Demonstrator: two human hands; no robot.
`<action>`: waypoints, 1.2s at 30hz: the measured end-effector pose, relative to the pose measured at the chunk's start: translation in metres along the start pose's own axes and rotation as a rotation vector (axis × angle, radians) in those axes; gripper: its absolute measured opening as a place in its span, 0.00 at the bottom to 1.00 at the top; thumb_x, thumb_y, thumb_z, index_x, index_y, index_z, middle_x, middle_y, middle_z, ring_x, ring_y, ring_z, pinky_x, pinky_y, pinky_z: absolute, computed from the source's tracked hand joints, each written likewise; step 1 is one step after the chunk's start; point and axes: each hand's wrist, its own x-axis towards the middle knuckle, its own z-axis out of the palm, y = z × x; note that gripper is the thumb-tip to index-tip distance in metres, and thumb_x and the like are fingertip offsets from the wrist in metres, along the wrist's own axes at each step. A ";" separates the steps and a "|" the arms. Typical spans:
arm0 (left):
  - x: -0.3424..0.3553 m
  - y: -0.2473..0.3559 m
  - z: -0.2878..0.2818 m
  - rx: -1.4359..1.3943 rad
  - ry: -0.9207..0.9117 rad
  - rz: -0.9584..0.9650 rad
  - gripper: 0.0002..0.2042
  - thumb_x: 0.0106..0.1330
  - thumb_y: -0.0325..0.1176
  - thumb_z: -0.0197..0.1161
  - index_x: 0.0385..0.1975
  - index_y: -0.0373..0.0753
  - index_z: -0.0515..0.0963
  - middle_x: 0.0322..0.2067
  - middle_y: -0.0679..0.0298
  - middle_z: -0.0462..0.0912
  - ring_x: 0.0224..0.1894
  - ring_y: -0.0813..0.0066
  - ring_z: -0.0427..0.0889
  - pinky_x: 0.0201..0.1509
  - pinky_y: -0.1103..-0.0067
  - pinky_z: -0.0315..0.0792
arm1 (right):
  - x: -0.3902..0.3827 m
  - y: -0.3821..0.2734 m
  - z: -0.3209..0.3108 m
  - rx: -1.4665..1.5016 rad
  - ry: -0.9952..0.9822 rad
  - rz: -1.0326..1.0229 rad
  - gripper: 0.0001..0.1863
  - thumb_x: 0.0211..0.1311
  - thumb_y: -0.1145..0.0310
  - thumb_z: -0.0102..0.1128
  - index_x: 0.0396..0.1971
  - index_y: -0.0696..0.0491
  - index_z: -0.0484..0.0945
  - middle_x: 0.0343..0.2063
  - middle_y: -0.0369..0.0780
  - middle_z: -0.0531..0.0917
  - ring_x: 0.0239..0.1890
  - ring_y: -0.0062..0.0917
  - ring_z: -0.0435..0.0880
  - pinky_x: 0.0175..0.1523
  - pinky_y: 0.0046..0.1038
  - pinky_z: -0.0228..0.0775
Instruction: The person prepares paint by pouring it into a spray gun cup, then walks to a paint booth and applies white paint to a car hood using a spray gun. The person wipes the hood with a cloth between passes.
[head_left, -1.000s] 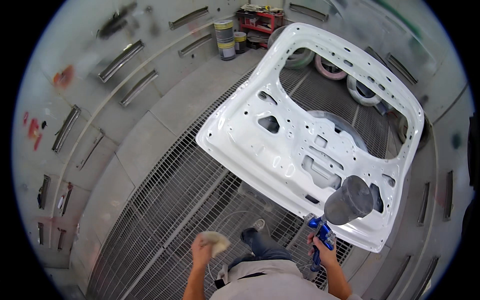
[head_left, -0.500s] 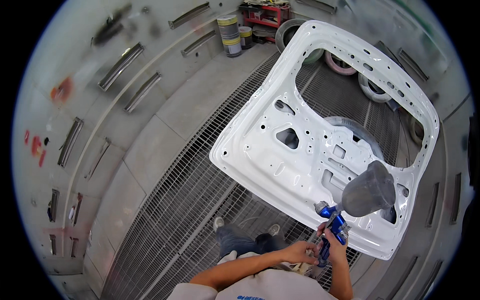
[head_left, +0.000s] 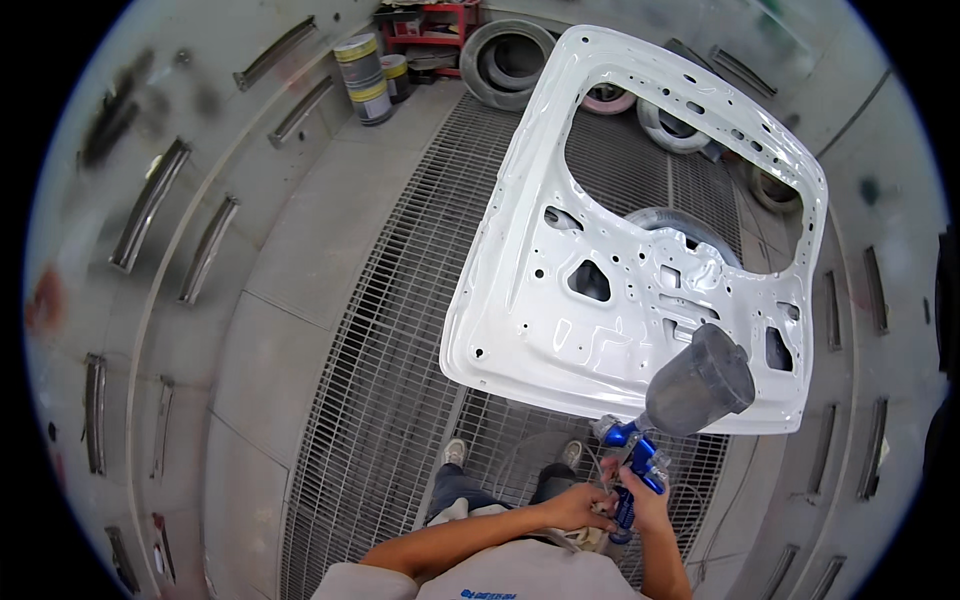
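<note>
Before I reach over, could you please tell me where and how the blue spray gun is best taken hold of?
Probably by the slim blue handle of the spray gun, from the right, where the right hand grips it: the handle hangs below the bulky grey cup, and the nozzle points left, away from that side.

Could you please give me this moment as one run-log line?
Right hand: holding blue spray gun, gray cup on top | Left hand: beside gun's handle, contact unclear | Ahead: white tailgate shell | Floor: metal grating
</note>
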 end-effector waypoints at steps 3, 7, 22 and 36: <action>-0.033 -0.008 -0.018 -0.070 -0.102 -0.020 0.10 0.58 0.34 0.70 0.26 0.36 0.78 0.25 0.65 0.79 0.30 0.74 0.77 0.38 0.76 0.69 | -0.013 0.008 0.040 -0.025 0.040 -0.023 0.09 0.63 0.73 0.58 0.39 0.62 0.79 0.30 0.40 0.82 0.24 0.19 0.80 0.24 0.19 0.75; -0.060 0.005 -0.026 -0.171 -0.216 0.050 0.13 0.62 0.31 0.67 0.20 0.35 0.71 0.26 0.68 0.79 0.33 0.80 0.76 0.41 0.78 0.70 | -0.034 0.008 0.074 -0.088 0.091 -0.047 0.08 0.63 0.74 0.58 0.38 0.61 0.79 0.30 0.40 0.82 0.32 0.20 0.81 0.33 0.22 0.76; -0.079 0.013 -0.011 0.493 -0.234 -0.110 0.15 0.61 0.45 0.64 0.41 0.43 0.83 0.32 0.58 0.85 0.35 0.62 0.84 0.38 0.71 0.75 | -0.106 0.056 0.024 -0.033 0.234 -0.066 0.10 0.64 0.69 0.58 0.42 0.57 0.76 0.34 0.41 0.81 0.35 0.24 0.81 0.26 0.27 0.77; -0.276 -0.041 -0.160 0.760 0.892 -0.724 0.18 0.61 0.46 0.64 0.35 0.34 0.83 0.28 0.56 0.84 0.30 0.68 0.82 0.36 0.72 0.75 | -0.165 0.075 -0.170 0.054 0.975 -0.356 0.09 0.67 0.67 0.57 0.41 0.56 0.74 0.30 0.37 0.81 0.25 0.19 0.79 0.19 0.25 0.75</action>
